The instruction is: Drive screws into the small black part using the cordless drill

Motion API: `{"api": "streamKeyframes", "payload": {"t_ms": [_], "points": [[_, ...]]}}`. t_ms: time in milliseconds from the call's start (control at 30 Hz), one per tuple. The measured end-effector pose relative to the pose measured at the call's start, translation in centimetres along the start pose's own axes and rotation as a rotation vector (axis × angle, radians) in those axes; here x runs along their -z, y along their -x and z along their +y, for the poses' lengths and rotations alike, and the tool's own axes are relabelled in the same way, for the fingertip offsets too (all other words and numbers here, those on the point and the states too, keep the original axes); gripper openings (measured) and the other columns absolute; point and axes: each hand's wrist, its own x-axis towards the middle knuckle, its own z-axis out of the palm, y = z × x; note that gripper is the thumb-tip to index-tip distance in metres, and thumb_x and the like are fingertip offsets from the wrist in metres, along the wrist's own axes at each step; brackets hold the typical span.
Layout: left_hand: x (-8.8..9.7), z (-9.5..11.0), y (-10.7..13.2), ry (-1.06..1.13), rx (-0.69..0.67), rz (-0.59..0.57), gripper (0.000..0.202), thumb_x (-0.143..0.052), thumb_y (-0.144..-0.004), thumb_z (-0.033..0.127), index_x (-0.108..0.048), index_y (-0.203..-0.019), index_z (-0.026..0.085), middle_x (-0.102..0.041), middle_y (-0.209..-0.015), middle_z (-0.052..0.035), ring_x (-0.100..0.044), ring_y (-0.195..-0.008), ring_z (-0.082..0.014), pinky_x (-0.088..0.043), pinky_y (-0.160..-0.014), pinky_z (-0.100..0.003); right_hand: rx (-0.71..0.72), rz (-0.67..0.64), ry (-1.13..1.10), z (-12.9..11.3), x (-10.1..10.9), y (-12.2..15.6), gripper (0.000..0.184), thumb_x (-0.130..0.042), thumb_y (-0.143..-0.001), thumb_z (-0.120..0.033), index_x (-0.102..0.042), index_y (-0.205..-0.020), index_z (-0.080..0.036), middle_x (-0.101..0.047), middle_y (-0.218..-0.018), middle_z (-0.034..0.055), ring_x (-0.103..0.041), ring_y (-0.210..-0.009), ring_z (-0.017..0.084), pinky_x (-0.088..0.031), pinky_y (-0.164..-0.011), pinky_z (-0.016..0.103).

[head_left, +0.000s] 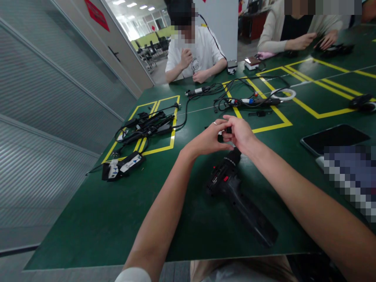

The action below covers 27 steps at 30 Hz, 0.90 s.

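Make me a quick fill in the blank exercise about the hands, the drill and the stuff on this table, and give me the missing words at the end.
1. The hand wearing a ring is the person's ____ one.
2. The small button on the side of the drill is ____ in colour.
3. From the wearer's view, the phone lies to the ____ of the drill.
4. The tape marking out areas on the green table is ____.

Missing words: left; red; right; yellow.

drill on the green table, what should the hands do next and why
Perhaps free the left hand to steady the drill: it lies unheld on the table, chuck near the right hand, while both hands meet around a small dark piece, partly hidden.
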Motion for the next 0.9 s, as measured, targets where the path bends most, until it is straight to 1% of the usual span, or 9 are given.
{"api": "streamKeyframes", "payload": {"t_ms": [100, 200, 267, 333, 433, 533, 667, 800, 900], "points": [[0.1, -1.2, 0.3, -0.02, 0.034, -0.016, 0.079, -0.079, -0.069, 0.038, -0.044, -0.138, 0.022, -0.053, -0.132, -0.0114, -0.05, -0.124, -0.026, -0.041, -0.108, -0.042, 0.036, 0.021, 0.149, 1.2, 1.0, -1.2, 0.034, -0.041, -0.072, -0.025, -0.056, -0.102, -0.017, -0.044, -0.058, -0.0042, -0.032, -0.041, 0.011, -0.029, -0.041, 0.025], [-0.2, -3.6, 1.0, -0.178, 0.11, 0.08, 0.083, -0.079, -0.068, 0.038, -0.042, -0.14, 0.021, -0.049, -0.136, -0.0125, -0.046, -0.127, -0.028, -0.038, -0.11, -0.044, 0.12, 0.103, 0.349, 2.4, 2.3, -2.7, 0.031, -0.041, -0.075, -0.023, -0.062, -0.097, -0.015, -0.055, -0.063, 0.0017, -0.047, -0.052, 0.015, -0.04, -0.053, 0.03], [-1.1, -5.8, 1.6, -0.281, 0.157, 0.1, 0.074, -0.079, -0.069, 0.034, -0.047, -0.136, 0.022, -0.047, -0.137, -0.0122, -0.046, -0.127, -0.0286, -0.037, -0.11, -0.045, 0.177, 0.137, 0.492, 3.1, 3.1, -3.4, 0.033, -0.042, -0.076, -0.019, -0.065, -0.099, -0.014, -0.062, -0.074, 0.007, -0.055, -0.065, 0.02, -0.044, -0.064, 0.034], [-2.4, -7.8, 2.0, -0.314, 0.17, 0.129, 0.057, -0.072, -0.076, 0.027, -0.054, -0.13, 0.022, -0.049, -0.135, -0.0109, -0.046, -0.126, -0.0264, -0.038, -0.11, -0.044, 0.23, 0.136, 0.629, 3.5, 3.7, -3.7, 0.035, -0.04, -0.081, -0.017, -0.065, -0.106, -0.013, -0.066, -0.085, 0.0108, -0.06, -0.077, 0.023, -0.045, -0.073, 0.037], [-3.9, -9.5, 2.1, -0.283, 0.182, 0.224, 0.041, -0.063, -0.083, 0.021, -0.059, -0.123, 0.022, -0.054, -0.127, -0.0091, -0.049, -0.12, -0.0235, -0.04, -0.107, -0.042, 0.306, 0.074, 0.812, 3.7, 3.9, -3.3, 0.039, -0.036, -0.088, -0.017, -0.063, -0.117, -0.016, -0.068, -0.102, 0.0122, -0.062, -0.092, 0.026, -0.044, -0.082, 0.038], [-3.8, -9.6, 1.8, -0.2, 0.147, 0.186, 0.038, -0.065, -0.082, 0.023, -0.063, -0.12, 0.023, -0.056, -0.123, -0.0082, -0.052, -0.115, -0.0228, -0.042, -0.104, -0.041, 0.351, -0.004, 0.973, 3.7, 3.7, -2.6, 0.039, -0.037, -0.092, -0.02, -0.06, -0.123, -0.019, -0.07, -0.105, 0.0121, -0.063, -0.096, 0.028, -0.043, -0.085, 0.04], [-2.8, -9.0, 1.6, -0.063, 0.122, 0.138, 0.042, -0.069, -0.08, 0.028, -0.064, -0.121, 0.022, -0.059, -0.117, -0.0079, -0.056, -0.109, -0.0213, -0.045, -0.099, -0.037, 0.36, -0.083, 1.129, 3.8, 3.6, -2.1, 0.032, -0.047, -0.089, -0.026, -0.063, -0.115, -0.018, -0.072, -0.096, 0.0138, -0.066, -0.09, 0.031, -0.043, -0.079, 0.039], [-2.8, -9.0, 1.6, 0.059, 0.167, 0.182, 0.044, -0.071, -0.078, 0.035, -0.065, -0.119, 0.02, -0.064, -0.11, -0.0076, -0.06, -0.103, -0.0203, -0.047, -0.094, -0.035, 0.388, -0.121, 1.201, 4.0, 3.7, -2.0, 0.04, -0.055, -0.084, -0.026, -0.057, -0.123, -0.019, -0.072, -0.094, 0.013, -0.066, -0.087, 0.03, -0.043, -0.074, 0.036], [-3.3, -9.3, 1.6, 0.142, 0.191, 0.232, 0.043, -0.071, -0.078, 0.038, -0.066, -0.115, 0.017, -0.066, -0.109, -0.0082, -0.061, -0.102, -0.0198, -0.047, -0.093, -0.035, 0.408, -0.113, 1.212, 4.1, 3.8, -2.3, 0.03, -0.051, -0.088, -0.029, -0.061, -0.115, -0.019, -0.072, -0.093, 0.0134, -0.065, -0.084, 0.03, -0.042, -0.071, 0.036]]}}
